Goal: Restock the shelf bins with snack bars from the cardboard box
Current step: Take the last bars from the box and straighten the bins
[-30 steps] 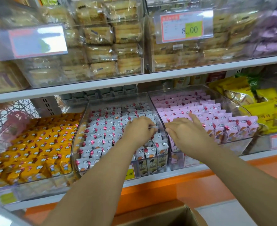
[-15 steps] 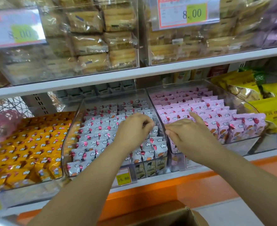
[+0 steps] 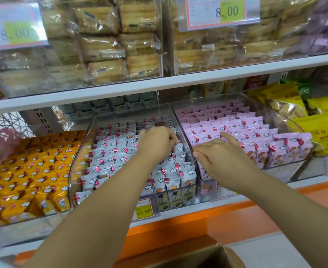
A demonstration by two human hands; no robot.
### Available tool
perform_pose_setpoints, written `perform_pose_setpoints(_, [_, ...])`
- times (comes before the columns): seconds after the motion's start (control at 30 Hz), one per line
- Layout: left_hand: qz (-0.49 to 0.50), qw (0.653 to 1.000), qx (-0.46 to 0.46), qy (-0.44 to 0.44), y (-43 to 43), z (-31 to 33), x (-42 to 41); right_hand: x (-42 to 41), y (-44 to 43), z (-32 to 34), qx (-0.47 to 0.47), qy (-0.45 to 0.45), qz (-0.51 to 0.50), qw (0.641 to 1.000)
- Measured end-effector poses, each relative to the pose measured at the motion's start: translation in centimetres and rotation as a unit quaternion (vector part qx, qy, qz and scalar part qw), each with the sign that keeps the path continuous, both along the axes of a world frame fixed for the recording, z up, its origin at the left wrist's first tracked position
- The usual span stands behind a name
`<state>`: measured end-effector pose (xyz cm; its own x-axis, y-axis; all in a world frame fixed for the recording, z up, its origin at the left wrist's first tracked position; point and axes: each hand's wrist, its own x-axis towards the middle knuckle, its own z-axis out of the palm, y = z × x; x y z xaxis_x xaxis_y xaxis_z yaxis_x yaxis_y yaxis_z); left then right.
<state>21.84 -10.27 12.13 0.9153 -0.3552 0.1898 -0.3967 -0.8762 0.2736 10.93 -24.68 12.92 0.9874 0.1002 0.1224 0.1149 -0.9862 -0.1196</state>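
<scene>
The left hand (image 3: 157, 144) reaches into the middle clear bin (image 3: 76, 167) on the lower shelf (image 3: 198, 208). It hangs over the right-hand column of white-wrapped snack bars (image 3: 111, 151), which stand upright in tight rows. Its fingers (image 3: 171, 138) are curled down with the tips buried among the wrappers; I cannot tell whether they pinch a bar or only press on the tops. The right hand (image 3: 223, 157) sits just right of it, across the wall between this bin and the neighbouring clear bin (image 3: 203, 105) of pink-wrapped snack bars (image 3: 256, 132). Its forefinger (image 3: 228, 137) points straight out over the pink tops, the other fingers are loosely bent, the thumb is spread toward the dividing wall, and it holds nothing. To the left lie orange-wrapped bars (image 3: 33, 161); to the far right, yellow bags (image 3: 314, 122). A price tag reading 15.80 (image 3: 144, 210) hangs on the front of the middle bin. The cardboard box (image 3: 198, 256) stands open at the near edge, below the forearms, and its inside is not visible.
</scene>
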Motion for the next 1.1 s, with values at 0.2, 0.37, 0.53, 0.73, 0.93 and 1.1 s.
perform_pose_setpoints(0.2, [-0.034, 0.995, -0.092, 0.006, 1.7, 0.3, -2.2, 0.0, 0.0, 0.1, 0.000, -0.003, 0.004, 1.000])
perform_pose_setpoints(0.37, [-0.134, 0.985, -0.091, 0.056, 2.5, 0.1, -6.9, -0.1, -0.1, 0.0, 0.009, -0.014, 0.007, 1.000])
perform_pose_setpoints(0.53, [-0.134, 0.988, 0.060, 0.057, 2.4, -0.5, -7.4, -0.1, -0.1, -0.1, 0.003, -0.016, 0.009, 1.000])
perform_pose_setpoints(0.73, [-0.118, 0.992, 0.039, 0.008, 1.9, -0.6, -6.5, 0.0, -0.1, -0.2, 0.001, -0.018, 0.006, 1.000])
perform_pose_setpoints(0.93, [-0.134, 0.990, 0.017, -0.028, 2.8, -0.7, -7.8, 0.1, -0.3, -0.4, -0.003, -0.021, 0.010, 1.000])
perform_pose_setpoints(1.1, [-0.162, 0.986, -0.019, -0.020, 2.8, -0.6, -8.5, 0.1, -0.3, -0.5, -0.005, -0.022, 0.014, 1.000])
